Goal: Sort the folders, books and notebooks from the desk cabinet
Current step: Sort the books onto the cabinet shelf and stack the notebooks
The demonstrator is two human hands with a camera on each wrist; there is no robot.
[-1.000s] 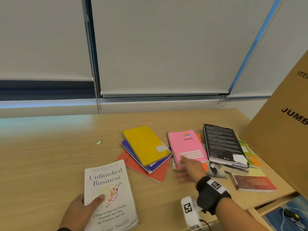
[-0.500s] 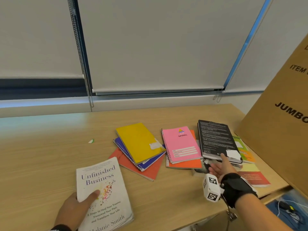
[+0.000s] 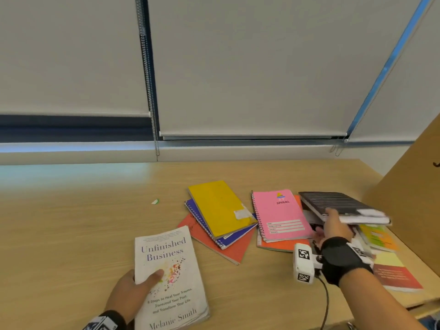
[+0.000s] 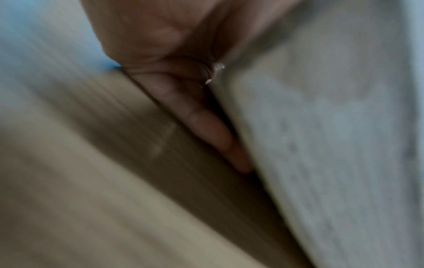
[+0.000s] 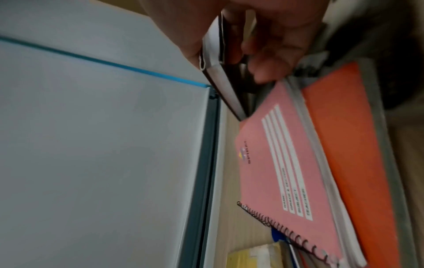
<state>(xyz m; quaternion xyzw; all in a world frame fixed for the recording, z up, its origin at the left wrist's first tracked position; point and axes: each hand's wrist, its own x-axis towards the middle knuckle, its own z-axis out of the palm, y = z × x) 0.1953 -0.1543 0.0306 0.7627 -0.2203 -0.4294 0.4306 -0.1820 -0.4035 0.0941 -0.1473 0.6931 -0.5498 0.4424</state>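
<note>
At four o'clock on the bench point(image 3: 71, 222), the right hand point(image 3: 334, 228) clamps the stiff, weighty black paperback point(image 3: 342, 206) at its near edge; the left hand point(image 3: 133, 291) pinches the lighter white paperback point(image 3: 171, 277).

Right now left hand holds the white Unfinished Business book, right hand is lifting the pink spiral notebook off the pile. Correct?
Not quite. The right hand grips the black book, raised off the pile; the pink spiral notebook lies flat beside it, as the head view shows. The left hand does hold the white Unfinished Business book.
</note>
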